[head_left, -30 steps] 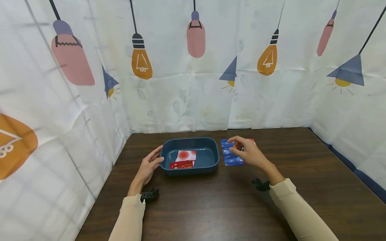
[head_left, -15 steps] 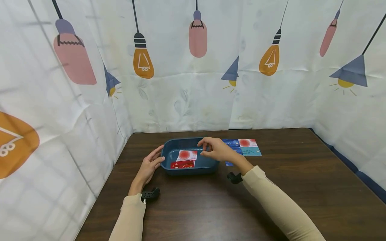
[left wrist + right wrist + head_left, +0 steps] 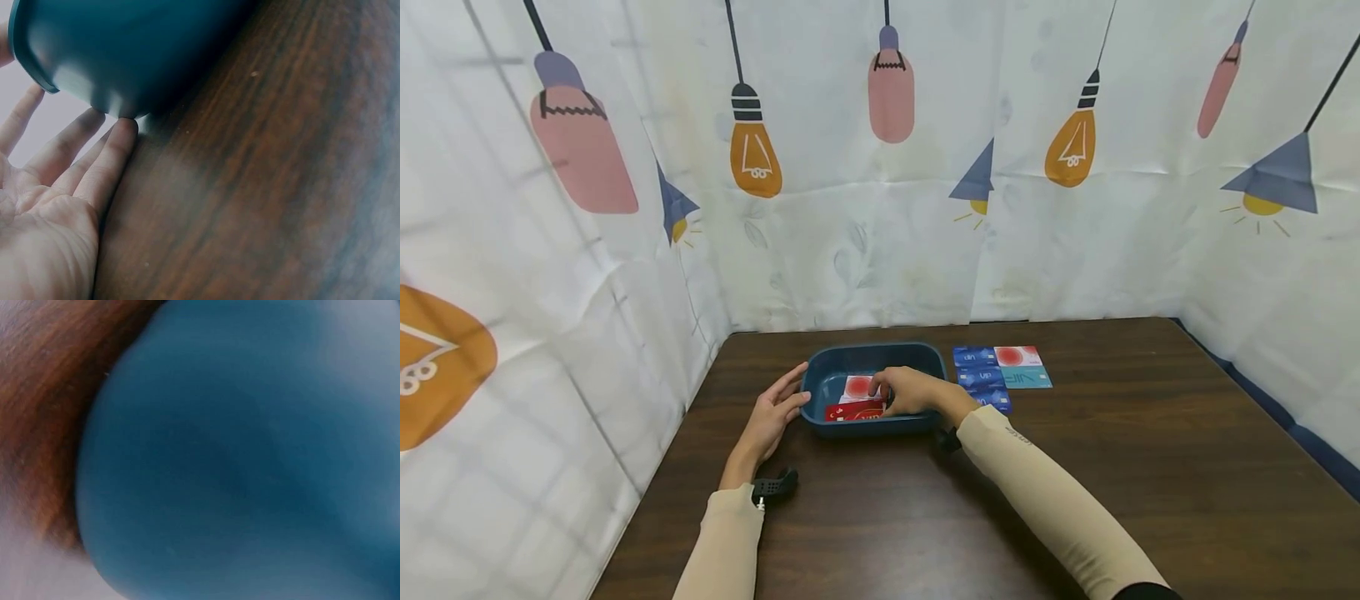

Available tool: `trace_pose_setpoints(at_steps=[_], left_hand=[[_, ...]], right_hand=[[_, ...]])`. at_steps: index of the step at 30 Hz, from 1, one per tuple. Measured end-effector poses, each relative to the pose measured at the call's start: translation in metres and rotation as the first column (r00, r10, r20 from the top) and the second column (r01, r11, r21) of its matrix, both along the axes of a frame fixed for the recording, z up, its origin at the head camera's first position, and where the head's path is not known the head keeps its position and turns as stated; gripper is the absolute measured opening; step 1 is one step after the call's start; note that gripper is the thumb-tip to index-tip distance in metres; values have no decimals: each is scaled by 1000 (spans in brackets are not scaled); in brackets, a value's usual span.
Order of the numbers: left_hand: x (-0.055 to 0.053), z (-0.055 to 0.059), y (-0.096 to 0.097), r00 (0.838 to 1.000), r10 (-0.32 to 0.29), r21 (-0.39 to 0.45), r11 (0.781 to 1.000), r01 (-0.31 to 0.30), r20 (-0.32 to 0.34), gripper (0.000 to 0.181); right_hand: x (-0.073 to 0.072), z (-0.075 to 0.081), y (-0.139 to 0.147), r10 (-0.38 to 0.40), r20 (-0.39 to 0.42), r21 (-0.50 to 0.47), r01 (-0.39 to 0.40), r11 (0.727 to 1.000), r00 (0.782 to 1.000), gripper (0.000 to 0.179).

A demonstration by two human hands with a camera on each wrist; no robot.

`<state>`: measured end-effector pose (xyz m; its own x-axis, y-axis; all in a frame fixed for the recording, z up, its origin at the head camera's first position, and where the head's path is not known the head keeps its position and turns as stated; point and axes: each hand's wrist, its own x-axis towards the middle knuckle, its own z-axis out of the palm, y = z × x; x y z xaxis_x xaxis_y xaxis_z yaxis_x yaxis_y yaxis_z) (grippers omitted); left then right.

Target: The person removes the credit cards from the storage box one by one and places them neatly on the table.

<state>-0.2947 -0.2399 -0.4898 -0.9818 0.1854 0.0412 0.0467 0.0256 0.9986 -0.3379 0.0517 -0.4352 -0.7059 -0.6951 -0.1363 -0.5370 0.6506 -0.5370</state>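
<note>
A dark teal plastic bin (image 3: pixel 820 428) holds several flat cards. A white card with a red round print (image 3: pixel 857 386) lies behind a red card (image 3: pixel 844 412) in it. My left hand (image 3: pixel 769 418) rests at the bin's left end, fingers extended against the outer wall and the thumb at the rim. In the left wrist view its fingertips (image 3: pixel 128 125) touch the wall's underside. My right hand (image 3: pixel 912 390) reaches down inside the bin, thumb and forefinger apart over the right ends of the cards and partly covering them. In the right wrist view, the bin's wall (image 3: pixel 219 456) fills most of the picture.
Right of the bin, several blue cards (image 3: pixel 981 377) lie in a column on the brown table (image 3: pixel 880 517). Beside them are another red-printed white card (image 3: pixel 1018 356) and a teal card (image 3: pixel 1028 377). A lamp-patterned curtain (image 3: pixel 865 250) closes off the back and sides.
My right hand has moved left from above the blue cards, across the bin's rim and down onto the cards inside. The left hand and the bin have stayed in place.
</note>
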Motion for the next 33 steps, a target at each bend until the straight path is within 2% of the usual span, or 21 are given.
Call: trace_pose_setpoints(at_steps=[14,33], left_hand=[[1,0,0,1000,7,22,1000,-7,-11,60],[0,-1,0,1000,1,21,1000,-1,-11,59]], right_hand=[[0,-7,-8,-15,-16,41,16,999,1000,34],[-3,-12,-7,-45,-2,-39,45,998,999,33]])
